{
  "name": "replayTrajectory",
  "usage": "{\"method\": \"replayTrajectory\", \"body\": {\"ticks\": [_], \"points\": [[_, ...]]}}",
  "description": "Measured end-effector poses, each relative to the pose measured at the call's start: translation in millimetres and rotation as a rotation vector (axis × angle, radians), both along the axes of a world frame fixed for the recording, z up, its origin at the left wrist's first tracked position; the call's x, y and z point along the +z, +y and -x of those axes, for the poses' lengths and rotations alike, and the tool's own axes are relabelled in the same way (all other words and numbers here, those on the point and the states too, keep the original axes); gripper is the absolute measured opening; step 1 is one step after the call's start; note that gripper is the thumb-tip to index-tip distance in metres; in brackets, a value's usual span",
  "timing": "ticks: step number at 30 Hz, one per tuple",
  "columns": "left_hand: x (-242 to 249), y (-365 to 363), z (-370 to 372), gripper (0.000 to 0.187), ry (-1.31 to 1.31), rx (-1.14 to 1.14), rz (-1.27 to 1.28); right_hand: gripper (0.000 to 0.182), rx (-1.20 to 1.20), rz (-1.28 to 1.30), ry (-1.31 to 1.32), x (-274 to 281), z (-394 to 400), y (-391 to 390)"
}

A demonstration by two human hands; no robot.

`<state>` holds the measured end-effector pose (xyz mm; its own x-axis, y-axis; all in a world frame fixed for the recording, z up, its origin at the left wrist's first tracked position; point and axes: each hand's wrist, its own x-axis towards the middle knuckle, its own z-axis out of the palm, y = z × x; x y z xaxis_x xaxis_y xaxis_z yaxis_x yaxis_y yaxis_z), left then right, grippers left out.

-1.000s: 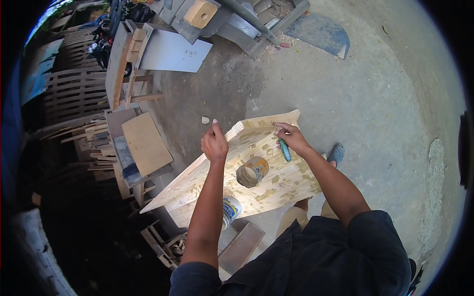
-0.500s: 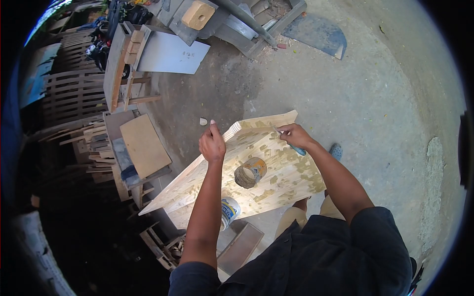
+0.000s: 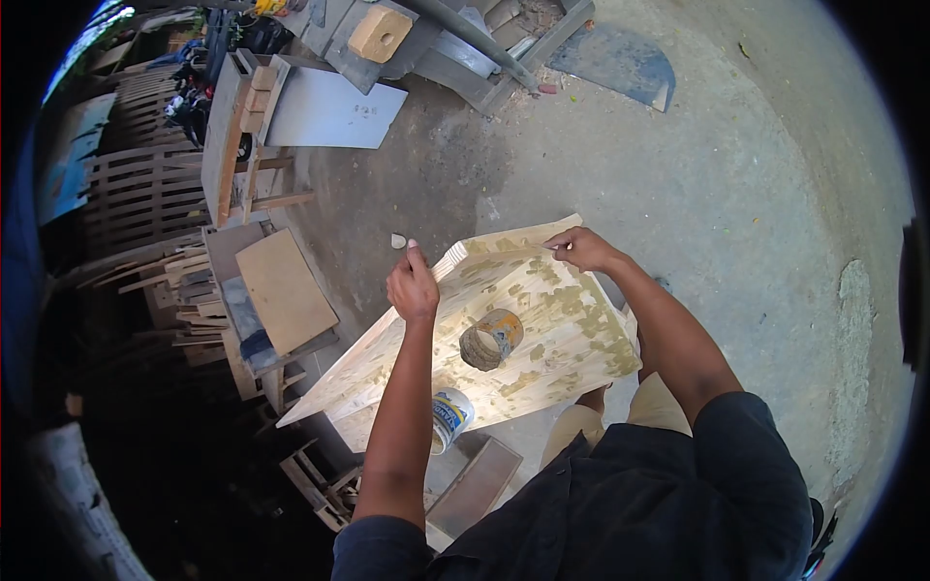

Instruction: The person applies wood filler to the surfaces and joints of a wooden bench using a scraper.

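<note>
My right hand (image 3: pixel 579 249) pinches a putty knife at the far edge of a pale wooden panel (image 3: pixel 581 334). The knife's teal handle, seen half a second ago, is now hidden. Greenish-brown filler patches spot the panel's face. Beside the panel's raised left edge, my left hand (image 3: pixel 414 293) is closed with its thumb up; what it holds, if anything, I cannot make out. A small pale piece (image 3: pixel 398 241) shows just beyond that thumb. On the panel stands an open can (image 3: pixel 502 329) with brownish paste in it. Near my left forearm is a white tub (image 3: pixel 451 418) with a blue and yellow label.
Stacked boards and a tan sheet (image 3: pixel 287 290) lie to the left. Further off are a white sheet (image 3: pixel 339 111), a block with a hole (image 3: pixel 380 35) and a dark flat board (image 3: pixel 620 63) on the concrete floor (image 3: pixel 668 184). A wooden frame (image 3: pixel 475 484) sits below the panel.
My right hand has moved slightly up along the panel's far edge and turned, so the knife's handle no longer shows. My left hand has shifted very little.
</note>
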<state>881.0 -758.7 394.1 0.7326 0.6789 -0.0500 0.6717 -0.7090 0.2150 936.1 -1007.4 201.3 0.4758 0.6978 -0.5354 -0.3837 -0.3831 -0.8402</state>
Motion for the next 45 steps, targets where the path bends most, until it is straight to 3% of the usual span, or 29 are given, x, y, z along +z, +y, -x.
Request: {"method": "replayTrajectory", "body": {"ticks": [5,7,11,13,16,18,20,22,24,28,30,32,37,42,45], "points": [[-1,3,0,0.064,0.022,0.005,-0.004,0.040,-0.171,-0.135,-0.213,-15,1,19],[-3,3,0,0.064,0.018,0.000,-0.003,0.039,-0.059,-0.072,-0.014,14,0,10],[-2,2,0,0.064,-0.004,0.002,-0.003,0.039,0.004,-0.046,0.104,13,2,-2],[-2,2,0,0.064,-0.010,0.002,0.000,0.038,-0.306,-0.062,0.208,17,14,5],[-5,4,1,0.060,-0.031,-0.002,0.017,0.040,-0.393,-0.133,0.165,7,35,22],[-6,6,2,0.060,-0.036,-0.005,0.006,0.039,-0.365,-0.128,0.150,5,48,25],[-6,6,2,0.060,-0.038,-0.004,0.010,0.039,-0.243,0.013,-0.314,5,50,21],[-6,5,1,0.060,-0.041,-0.005,0.017,0.038,-0.212,0.076,-0.292,8,42,14],[-6,5,2,0.061,-0.034,-0.008,0.013,0.038,-0.347,-0.004,-0.088,8,36,12],[-6,5,2,0.062,-0.043,-0.008,0.013,0.037,-0.305,-0.101,-0.190,12,37,17],[-6,4,2,0.061,-0.044,-0.004,0.013,0.037,-0.202,-0.070,0.063,26,29,8],[-5,4,2,0.061,-0.046,-0.007,0.009,0.038,-0.140,-0.035,0.020,15,21,6],[-2,1,1,0.061,-0.029,-0.003,0.026,0.038,-0.253,-0.113,-0.129,0,28,21],[-6,4,2,0.061,-0.055,-0.024,0.003,0.039,-0.099,-0.088,0.013,11,21,3],[-2,1,1,0.061,-0.028,-0.004,0.000,0.041,-0.271,-0.053,0.000,3,13,11]]}}
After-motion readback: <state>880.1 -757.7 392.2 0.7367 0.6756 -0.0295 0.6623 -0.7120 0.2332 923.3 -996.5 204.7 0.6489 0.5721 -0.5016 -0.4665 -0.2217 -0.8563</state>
